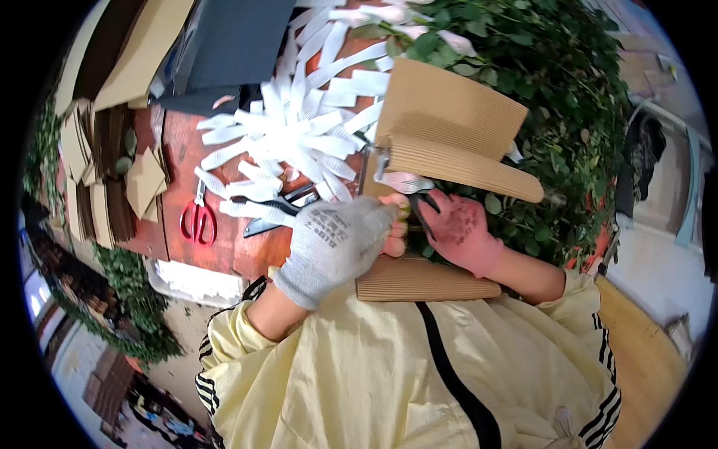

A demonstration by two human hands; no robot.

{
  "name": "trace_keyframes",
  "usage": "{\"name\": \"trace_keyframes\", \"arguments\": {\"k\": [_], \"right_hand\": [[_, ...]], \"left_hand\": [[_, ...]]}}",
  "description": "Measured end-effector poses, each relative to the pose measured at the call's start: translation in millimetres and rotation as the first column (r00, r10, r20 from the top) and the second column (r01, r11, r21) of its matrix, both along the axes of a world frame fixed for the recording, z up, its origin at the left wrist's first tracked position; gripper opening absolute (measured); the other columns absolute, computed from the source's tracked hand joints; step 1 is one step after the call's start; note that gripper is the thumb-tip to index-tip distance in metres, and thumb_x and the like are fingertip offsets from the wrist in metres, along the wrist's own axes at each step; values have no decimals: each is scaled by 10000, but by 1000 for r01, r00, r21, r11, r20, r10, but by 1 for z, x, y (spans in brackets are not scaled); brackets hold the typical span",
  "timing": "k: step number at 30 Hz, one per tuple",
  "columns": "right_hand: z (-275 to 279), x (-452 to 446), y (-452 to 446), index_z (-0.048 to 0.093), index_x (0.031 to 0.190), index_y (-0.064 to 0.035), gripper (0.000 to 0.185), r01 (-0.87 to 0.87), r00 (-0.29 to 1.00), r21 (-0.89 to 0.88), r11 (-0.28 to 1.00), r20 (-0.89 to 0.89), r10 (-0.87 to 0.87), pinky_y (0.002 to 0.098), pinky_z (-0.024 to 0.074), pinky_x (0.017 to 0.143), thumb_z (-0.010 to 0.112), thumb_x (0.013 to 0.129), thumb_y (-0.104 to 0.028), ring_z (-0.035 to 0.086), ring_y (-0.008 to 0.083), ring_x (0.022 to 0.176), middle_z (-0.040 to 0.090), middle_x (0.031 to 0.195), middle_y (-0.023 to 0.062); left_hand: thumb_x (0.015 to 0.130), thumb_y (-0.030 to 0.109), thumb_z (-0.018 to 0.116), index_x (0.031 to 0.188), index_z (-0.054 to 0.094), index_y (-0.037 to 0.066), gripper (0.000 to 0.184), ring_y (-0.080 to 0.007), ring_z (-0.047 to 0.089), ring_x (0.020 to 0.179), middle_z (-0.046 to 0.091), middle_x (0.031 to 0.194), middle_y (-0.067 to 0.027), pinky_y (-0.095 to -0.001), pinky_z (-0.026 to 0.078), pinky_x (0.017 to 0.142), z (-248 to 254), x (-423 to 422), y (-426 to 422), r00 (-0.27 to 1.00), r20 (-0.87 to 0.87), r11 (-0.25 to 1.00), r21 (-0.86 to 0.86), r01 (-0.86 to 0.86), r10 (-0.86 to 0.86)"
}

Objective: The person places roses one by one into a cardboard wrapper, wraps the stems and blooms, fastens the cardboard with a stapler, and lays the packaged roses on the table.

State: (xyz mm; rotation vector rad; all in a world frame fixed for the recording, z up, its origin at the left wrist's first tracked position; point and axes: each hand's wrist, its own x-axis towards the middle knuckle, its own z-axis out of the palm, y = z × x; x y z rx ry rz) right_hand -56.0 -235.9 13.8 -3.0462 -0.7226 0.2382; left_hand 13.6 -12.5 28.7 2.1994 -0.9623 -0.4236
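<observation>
My left hand (336, 236), in a grey knit glove with dark print, is curled against a few peach-orange flower heads (395, 245) that look like roses. The glove hides most of them. My right hand (462, 230), in a stained pink glove, has its fingers bent in beside the flowers, by a dark slim shape (425, 215) that I cannot make out. Just above lies a bud in a white net sleeve (404, 182). Ribbed brown cardboard (456, 165) stands folded behind both hands, and another ribbed cardboard piece (426, 280) lies against my jacket.
White net sleeves (292, 138) are heaped on the red table (183, 150). Red-handled scissors (197, 223) lie left of my left hand. Leafy stems (546, 97) fill the right side. Stacked cardboard pieces (93, 179) stand at left, below a dark box (232, 49).
</observation>
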Motion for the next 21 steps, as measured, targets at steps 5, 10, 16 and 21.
{"name": "trace_keyframes", "arguments": {"k": [5, 10, 16, 21], "right_hand": [[13, 16, 7, 546, 1161, -122, 471, 66, 907, -95, 993, -409, -99, 368, 442, 710, 627, 725, -281, 588, 234, 864, 542, 1144, 84], [9, -7, -4, 534, 1186, -122, 420, 157, 940, 169, 973, 276, -200, 390, 413, 845, 550, 813, -315, 544, 258, 1041, 505, 1269, 115], [5, 18, 3, 507, 1217, -131, 437, 265, 943, -20, 964, -202, -263, 397, 378, 905, 449, 844, -351, 447, 266, 1176, 420, 1363, 115], [-5, 11, 1, 510, 1209, -119, 405, 121, 992, -47, 991, -31, -123, 400, 385, 906, 458, 843, -284, 450, 284, 1170, 433, 1341, 140]], "left_hand": [[798, 217, 535, 1089, 623, 149, 312, -230, 652, 758, 628, 1120, -37, -360, 496, 570, -8, -7, -13, 986, 75, 985, 100, 142, -150], [795, 191, 553, 1049, 674, 147, 285, -223, 663, 811, 614, 1181, -59, -317, 520, 627, -7, -10, -9, 989, 51, 985, 106, 133, -139], [828, 230, 503, 1132, 628, 167, 334, -238, 656, 801, 565, 1255, -52, -353, 509, 616, -1, -7, -12, 972, 71, 960, 189, 208, -225], [849, 242, 509, 1108, 628, 152, 299, -240, 652, 807, 587, 1219, -55, -361, 510, 635, -10, -6, -8, 976, 65, 969, 146, 198, -209]]}}
